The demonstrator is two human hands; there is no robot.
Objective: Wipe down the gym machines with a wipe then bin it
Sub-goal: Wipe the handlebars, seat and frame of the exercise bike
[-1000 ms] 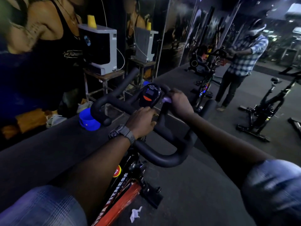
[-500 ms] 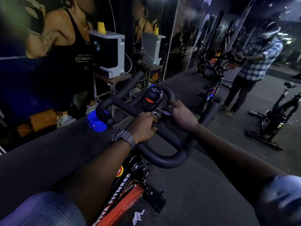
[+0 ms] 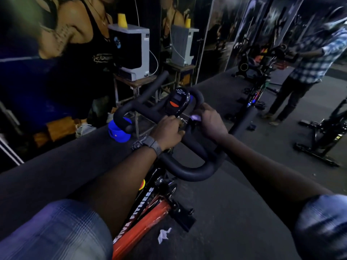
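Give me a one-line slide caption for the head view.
Left hand grips the spin bike handlebar while right hand rubs a wipe beside the console.

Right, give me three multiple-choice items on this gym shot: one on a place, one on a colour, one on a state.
1. Where does the crumpled scrap of paper lie?
A. on the floor beside the bike frame
B. on the console
C. in the blue holder

2. What colour is the bike frame?
A. green
B. orange-red
C. white

3. What is the left hand doing?
A. hanging free
B. gripping the handlebar
C. pressing the floor

Answers: 1 A, it lies on the dark floor by the frame. 2 B, the lettered tube is orange-red. 3 B, its fingers curl round the bar, while the right hand holds the wipe.
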